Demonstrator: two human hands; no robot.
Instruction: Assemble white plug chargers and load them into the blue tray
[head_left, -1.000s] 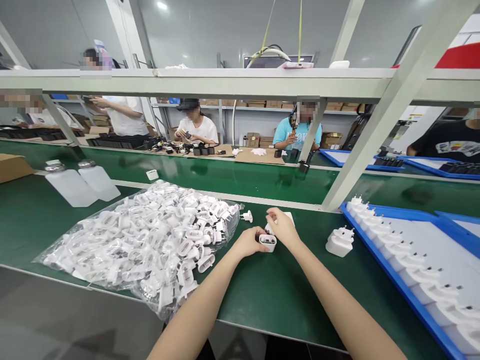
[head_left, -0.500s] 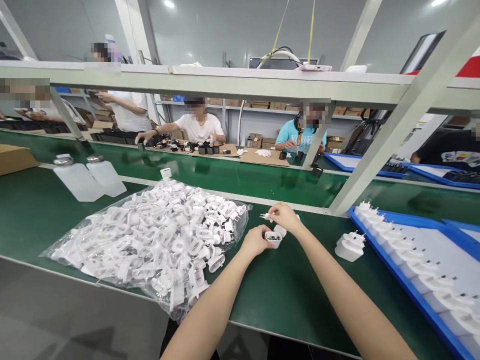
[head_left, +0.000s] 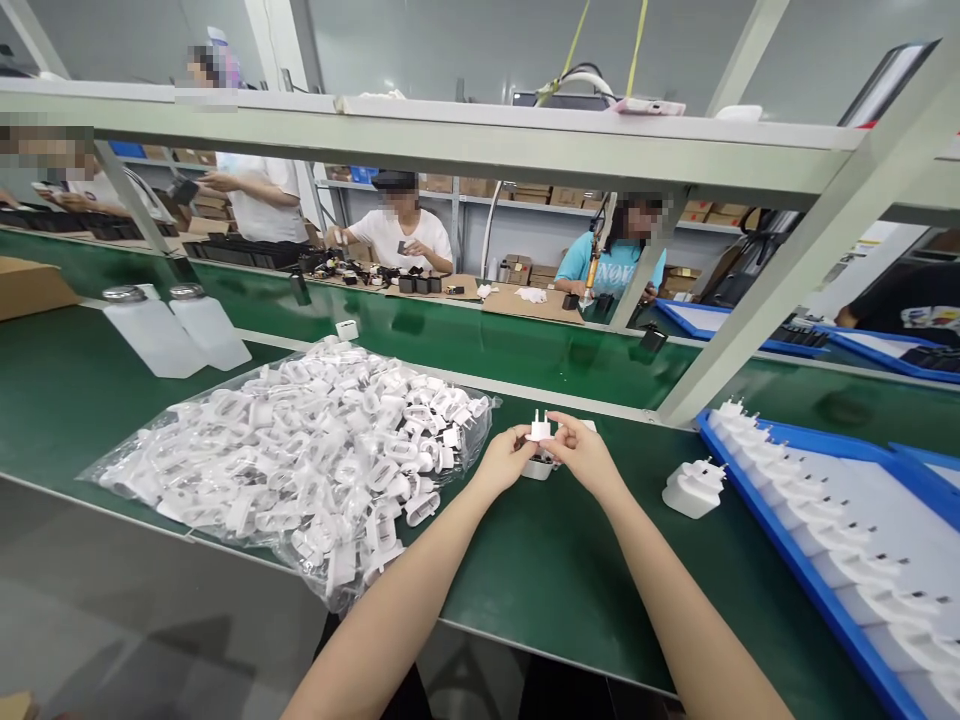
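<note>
Between my two hands is a small white plug piece (head_left: 540,431) with two pins pointing up. My left hand (head_left: 506,456) pinches its left side, and my right hand (head_left: 584,452) holds its right side. Just below the fingers, a white charger housing (head_left: 537,469) rests on the green bench, partly hidden. Left of my hands, a clear plastic bag (head_left: 300,455) is heaped with white plug parts. A white charger (head_left: 694,488) with pins stands to the right.
A blue tray (head_left: 810,560) with a row of white chargers fills the right side. Two white bottles (head_left: 176,335) stand at the left. A slanted metal post (head_left: 750,290) rises behind the bench. Several people sit or stand across the conveyor (head_left: 465,350).
My right hand has brought the plug piece over the housing and turned its pins upward. My left hand has moved from the housing up to the plug piece. The camera view has shifted slightly.
</note>
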